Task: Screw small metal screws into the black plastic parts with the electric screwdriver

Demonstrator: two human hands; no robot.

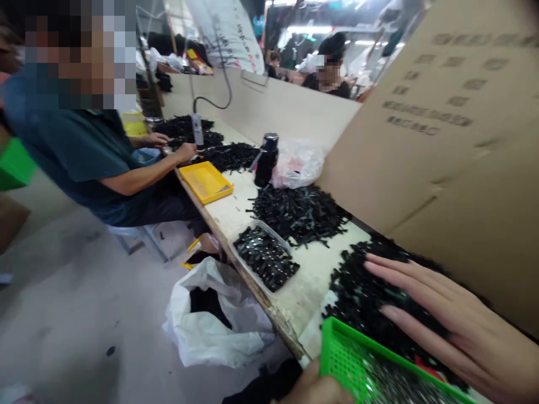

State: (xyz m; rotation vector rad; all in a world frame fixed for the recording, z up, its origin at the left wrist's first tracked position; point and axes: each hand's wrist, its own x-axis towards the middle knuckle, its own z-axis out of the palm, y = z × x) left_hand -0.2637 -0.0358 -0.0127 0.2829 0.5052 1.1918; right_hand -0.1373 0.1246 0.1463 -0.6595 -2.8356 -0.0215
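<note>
At the bottom edge, my left hand (322, 388) grips the near corner of a green perforated plastic basket (343, 350). Inside it lie many thin, shiny metal pieces (391, 381), too small to name. My right hand (458, 314) is open, its fingers stretched out over a pile of short black strips (357, 286) on the table; whether the fingertips press into the pile I cannot tell. Something red (429, 367) shows between the basket and the pile, partly hidden.
A clear plastic tub (290, 247) of black pieces stands on the table (318, 261), near another black heap (298, 216). Beyond are a dark flask (267, 160) and a yellow tray (206, 182). A co-worker (76, 157) sits left. Cardboard (421, 140) borders the right; a white sack (252, 336) stands below.
</note>
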